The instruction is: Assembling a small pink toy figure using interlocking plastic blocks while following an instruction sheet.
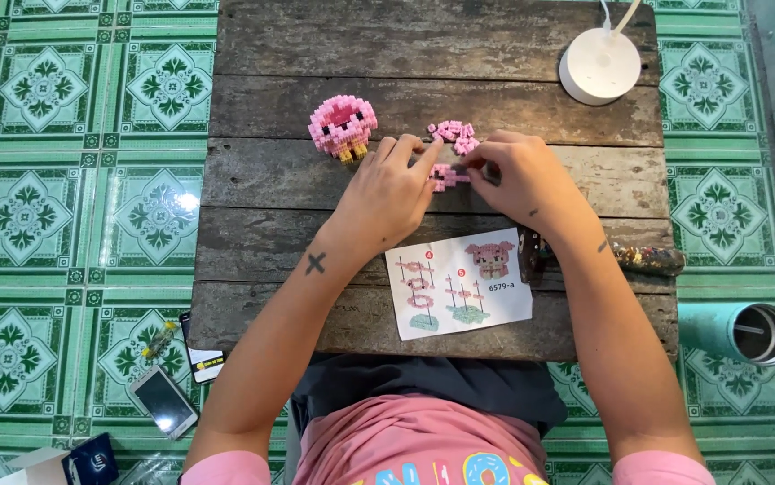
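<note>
Head view, looking straight down. Small pink brick piece (446, 177): tiny studded plastic blocks, pale and darker pink, flat irregular cluster, lying on the wooden table (271, 180) approx. centre, between both hands.

Left hand (386, 193): fingers bent, index tip pressing on the piece's left end; thumb side hidden, so pinch vs. plain press cannot be told. Right hand (520, 175): fingers curled in, fingertips pinching the piece's right end against the board. Piece sits betw. the two sets of fingertips, touching both; mid part visible, ends partly covered.

Second pink brick cluster (456, 135): same block type, loose, just beyond the held piece, near the right hand's fingertips; contact w/ hand not clear.

Finished pink brick figure (343, 124): rounded blocky head, dark pink face patch, yellow feet, standing upright left of the hands, apart from them.

Instruction sheet (457, 284): white paper, printed diagrams in pink/green, lies flat near table's front edge, betw. the forearms.

Table: rough weathered planks, grey-brown, gaps betw. boards. White round lamp base (599, 65) at far right corner, smooth plastic. Floor: glossy green patterned tiles (42, 180). Smartphone (164, 401) on floor at left; teal cylindrical tumbler (736, 330) on its side at right.
</note>
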